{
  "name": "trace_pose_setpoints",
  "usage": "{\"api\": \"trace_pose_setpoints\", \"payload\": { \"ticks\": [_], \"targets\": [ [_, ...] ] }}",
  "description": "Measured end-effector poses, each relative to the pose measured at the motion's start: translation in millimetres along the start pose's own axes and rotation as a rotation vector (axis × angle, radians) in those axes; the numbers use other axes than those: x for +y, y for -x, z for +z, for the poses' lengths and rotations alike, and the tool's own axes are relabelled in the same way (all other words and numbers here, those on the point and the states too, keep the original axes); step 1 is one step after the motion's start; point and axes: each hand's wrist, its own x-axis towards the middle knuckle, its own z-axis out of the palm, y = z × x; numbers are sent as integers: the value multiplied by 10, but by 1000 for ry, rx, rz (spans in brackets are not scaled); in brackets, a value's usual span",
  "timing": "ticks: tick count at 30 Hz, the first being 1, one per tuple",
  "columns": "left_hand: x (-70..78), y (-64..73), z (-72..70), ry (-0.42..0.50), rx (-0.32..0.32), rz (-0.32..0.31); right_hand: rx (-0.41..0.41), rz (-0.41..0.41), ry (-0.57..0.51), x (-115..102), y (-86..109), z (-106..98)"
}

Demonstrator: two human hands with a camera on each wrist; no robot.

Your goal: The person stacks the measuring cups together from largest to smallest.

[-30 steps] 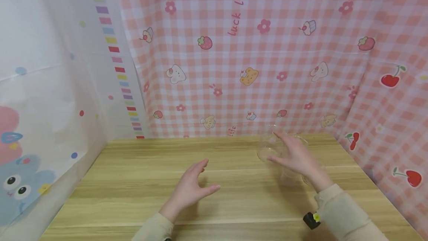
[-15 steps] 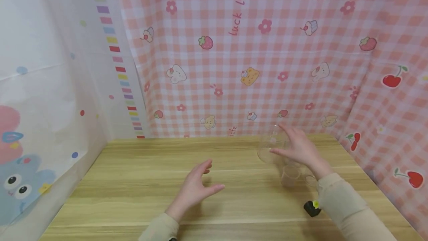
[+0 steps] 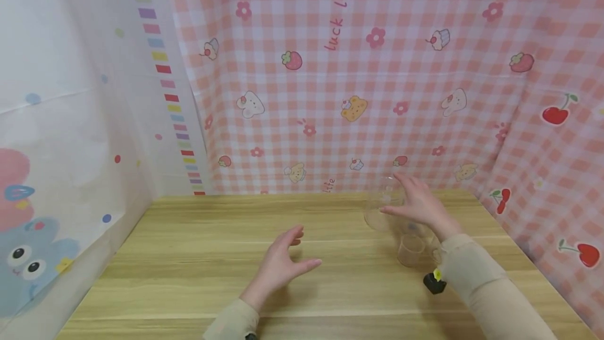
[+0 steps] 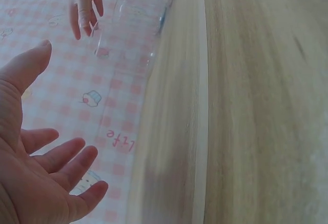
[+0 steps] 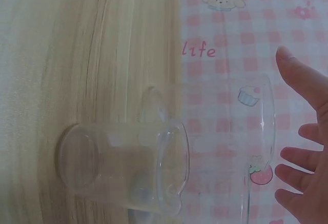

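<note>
My right hand (image 3: 420, 206) hovers with fingers and thumb spread beside the rim of a tall clear beaker (image 3: 376, 219) at the back right of the table. In the right wrist view that hand (image 5: 307, 147) sits just past the beaker's rim, holding nothing. A smaller clear beaker (image 3: 410, 251) with a pouring lip stands nearer, below the right wrist; it is large in the right wrist view. More clear glassware (image 3: 436, 251) is partly hidden behind the right sleeve. My left hand (image 3: 279, 264) is held over the middle of the table, fingers apart, thumb out, grasping nothing.
The wooden table (image 3: 198, 256) ends at a pink checked cloth (image 3: 302, 77) at the back and another on the right. A white patterned sheet (image 3: 56, 119) hangs on the left. A black wrist camera (image 3: 434, 282) sits under my right sleeve.
My right hand has lifted slightly and drawn away from the tall beaker, leaving the smaller beaker in fuller view. The left hand has drifted slightly right in the head view.
</note>
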Motion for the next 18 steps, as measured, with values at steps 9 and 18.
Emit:
{"api": "trace_pose_setpoints", "payload": {
  "ticks": [9, 18],
  "targets": [
    [-7, -65, 54, 49, -4, -13, -37, 22, -12, 44, -142, 40],
    [0, -144, 103, 31, 3, -29, -70, 33, -9, 50, -209, 59]
  ]
}}
